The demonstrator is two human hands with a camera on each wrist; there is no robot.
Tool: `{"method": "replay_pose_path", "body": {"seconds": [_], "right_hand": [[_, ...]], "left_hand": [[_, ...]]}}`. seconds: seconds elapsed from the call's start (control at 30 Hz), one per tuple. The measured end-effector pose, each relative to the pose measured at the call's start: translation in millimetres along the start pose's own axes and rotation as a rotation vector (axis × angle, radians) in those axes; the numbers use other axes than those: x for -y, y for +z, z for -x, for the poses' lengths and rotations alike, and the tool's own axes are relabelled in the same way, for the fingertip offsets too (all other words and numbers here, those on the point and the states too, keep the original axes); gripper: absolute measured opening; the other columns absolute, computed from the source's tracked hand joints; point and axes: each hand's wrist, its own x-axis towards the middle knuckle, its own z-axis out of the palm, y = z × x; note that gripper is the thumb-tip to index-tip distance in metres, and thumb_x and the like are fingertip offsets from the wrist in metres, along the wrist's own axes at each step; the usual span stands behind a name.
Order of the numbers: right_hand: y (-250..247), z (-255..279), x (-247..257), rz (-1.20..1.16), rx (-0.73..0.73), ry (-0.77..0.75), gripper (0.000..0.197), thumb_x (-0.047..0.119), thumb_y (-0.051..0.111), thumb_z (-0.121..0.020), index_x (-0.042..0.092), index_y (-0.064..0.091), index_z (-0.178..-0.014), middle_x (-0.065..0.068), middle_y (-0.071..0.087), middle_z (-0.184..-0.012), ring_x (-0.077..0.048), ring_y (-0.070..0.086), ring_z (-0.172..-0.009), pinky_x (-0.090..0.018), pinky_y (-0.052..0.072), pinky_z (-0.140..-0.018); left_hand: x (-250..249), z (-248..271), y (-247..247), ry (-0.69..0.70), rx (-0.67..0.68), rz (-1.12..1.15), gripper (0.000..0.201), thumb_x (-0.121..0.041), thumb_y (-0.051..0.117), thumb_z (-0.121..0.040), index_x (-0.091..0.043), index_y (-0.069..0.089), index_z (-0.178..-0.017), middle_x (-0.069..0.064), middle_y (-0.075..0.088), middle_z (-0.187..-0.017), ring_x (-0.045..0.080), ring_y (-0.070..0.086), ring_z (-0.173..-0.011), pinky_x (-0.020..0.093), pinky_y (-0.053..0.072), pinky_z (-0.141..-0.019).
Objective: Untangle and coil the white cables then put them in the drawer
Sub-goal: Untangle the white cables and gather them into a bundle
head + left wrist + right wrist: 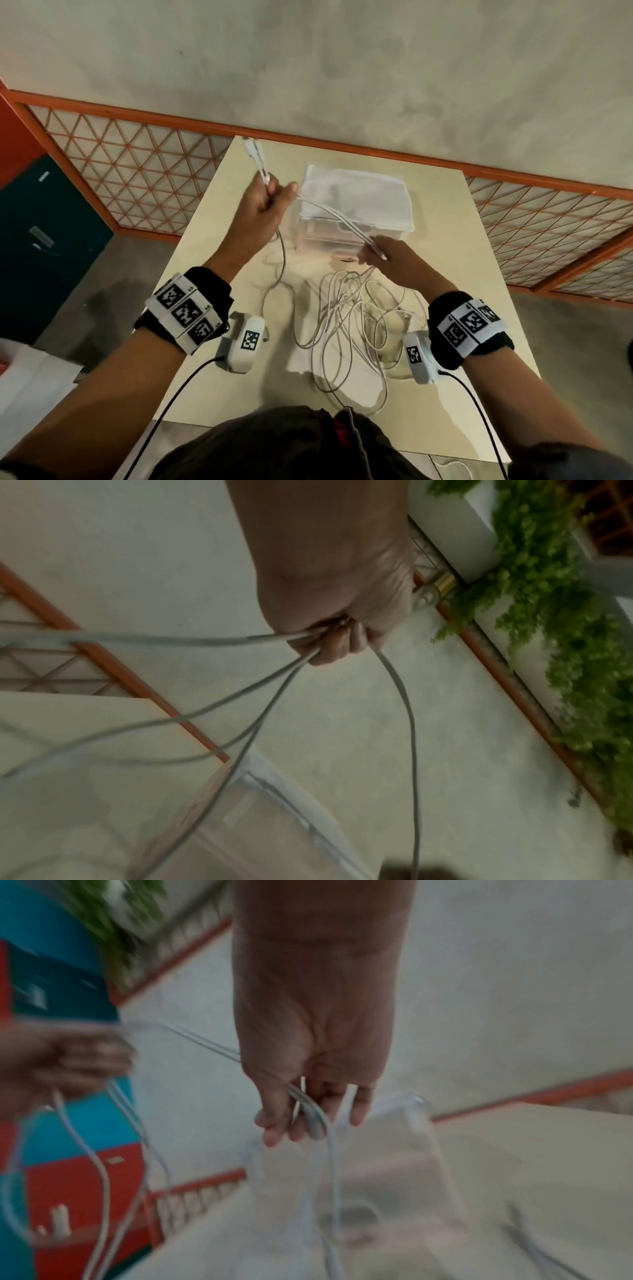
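A loose tangle of white cables [346, 315] lies on the pale table [462, 308] in front of a clear plastic drawer unit [352, 209]. My left hand [265, 202] is raised over the table's far left and grips several cable strands [240, 685] in a fist [329, 639], with plug ends [255, 157] sticking up past it. My right hand [387, 253] pinches a doubled strand [308, 1110] between thumb and fingers [274, 1123] just in front of the drawer unit. A pair of strands [332, 216] spans between both hands.
An orange lattice railing [137, 164] runs behind the table. A teal and red cabinet [37, 233] stands at the left. White paper [30, 383] lies at the lower left. Green foliage [555, 615] hangs beyond the railing in the left wrist view.
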Motion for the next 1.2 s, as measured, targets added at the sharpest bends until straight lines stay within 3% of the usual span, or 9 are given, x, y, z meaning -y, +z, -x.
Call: {"method": "replay_pose_path", "body": {"seconds": [0.1, 0.3, 0.43, 0.6, 0.7, 0.8, 0.87, 1.0, 1.2], "right_hand": [[16.8, 5.7, -36.0, 0.152, 0.044, 0.155, 0.020, 0.019, 0.050, -0.096, 0.015, 0.065, -0.084, -0.014, 0.066, -0.094, -0.035, 0.061, -0.092, -0.043, 0.046, -0.086], [10.7, -1.2, -15.4, 0.090, -0.278, 0.127, 0.017, -0.006, 0.037, -0.092, -0.010, 0.051, -0.100, -0.027, 0.063, -0.089, -0.041, 0.062, -0.075, -0.049, 0.050, -0.072], [1.6, -17.3, 6.9, -0.054, -0.389, 0.074, 0.017, 0.008, 0.035, -0.100, -0.004, 0.047, -0.098, -0.012, 0.062, -0.072, -0.016, 0.062, -0.052, -0.025, 0.051, -0.055], [42.5, -37.6, 11.9, -0.225, -0.063, 0.294, 0.029, 0.020, 0.047, -0.098, -0.006, 0.060, -0.097, -0.009, 0.063, -0.071, -0.004, 0.062, -0.049, -0.013, 0.048, -0.050], [76.9, -39.6, 9.0, 0.056, 0.253, 0.372, 0.048, 0.041, 0.043, -0.097, -0.002, 0.064, -0.093, -0.018, 0.070, -0.086, -0.030, 0.067, -0.077, -0.037, 0.055, -0.079], [98.0, -37.3, 16.0, 0.096, 0.525, 0.368, 0.038, 0.030, 0.048, -0.097, -0.001, 0.065, -0.083, 0.005, 0.068, -0.060, -0.004, 0.064, -0.053, -0.036, 0.054, -0.082], [107.1, -35.8, 26.0, 0.046, 0.638, 0.261, 0.035, 0.033, 0.051, -0.096, 0.004, 0.066, -0.082, -0.001, 0.070, -0.067, 0.000, 0.060, -0.047, -0.027, 0.054, -0.069], [126.9, -31.7, 42.5, 0.068, 0.740, -0.046, 0.019, 0.012, 0.061, -0.088, 0.005, 0.069, -0.104, -0.011, 0.072, -0.102, -0.010, 0.064, -0.080, -0.010, 0.044, -0.069], [173.5, -22.7, 29.0, 0.290, 0.803, -0.317, 0.052, -0.006, 0.051, -0.085, 0.017, 0.053, -0.132, -0.006, 0.048, -0.131, -0.022, 0.047, -0.119, -0.038, 0.042, -0.100]], "left_hand": [[-4.8, -6.2, -12.1, 0.067, -0.074, 0.003, 0.031, -0.012, 0.053, -0.095, -0.021, 0.030, -0.076, -0.007, 0.028, -0.061, 0.002, 0.026, -0.046, 0.014, 0.029, -0.047], [5.0, -1.1, -29.0, 0.080, -0.095, -0.105, 0.030, -0.021, 0.057, -0.090, -0.023, 0.031, -0.076, -0.007, 0.029, -0.063, 0.004, 0.028, -0.049, 0.017, 0.030, -0.052], [12.6, 2.5, -44.8, 0.050, -0.164, -0.174, 0.033, -0.015, 0.059, -0.091, -0.023, 0.031, -0.075, -0.006, 0.031, -0.061, 0.002, 0.031, -0.047, 0.015, 0.032, -0.052], [24.3, 13.3, -54.3, 0.003, -0.176, -0.364, 0.036, -0.018, 0.061, -0.090, -0.024, 0.030, -0.072, -0.006, 0.037, -0.062, -0.001, 0.044, -0.048, 0.015, 0.036, -0.056], [31.2, 18.1, -58.9, -0.009, -0.145, -0.455, 0.037, -0.025, 0.062, -0.088, -0.027, 0.029, -0.072, -0.009, 0.037, -0.059, 0.004, 0.041, -0.048, 0.028, 0.037, -0.060], [33.3, 21.5, -56.1, 0.009, -0.105, -0.506, 0.036, -0.023, 0.062, -0.089, -0.027, 0.030, -0.075, -0.011, 0.037, -0.061, 0.002, 0.045, -0.048, 0.030, 0.037, -0.061], [34.4, 24.8, -53.4, 0.007, -0.102, -0.543, 0.030, -0.024, 0.061, -0.090, -0.020, 0.033, -0.080, -0.012, 0.038, -0.062, 0.006, 0.046, -0.051, 0.034, 0.039, -0.062], [34.2, 29.4, -50.1, 0.016, -0.146, -0.552, 0.030, -0.024, 0.060, -0.091, -0.011, 0.033, -0.085, -0.012, 0.036, -0.058, 0.002, 0.045, -0.049, 0.029, 0.034, -0.058], [26.3, 30.7, -53.6, 0.054, -0.180, -0.543, 0.038, -0.024, 0.059, -0.092, -0.029, 0.026, -0.073, -0.010, 0.034, -0.056, 0.002, 0.044, -0.046, 0.019, 0.032, -0.052]]}}
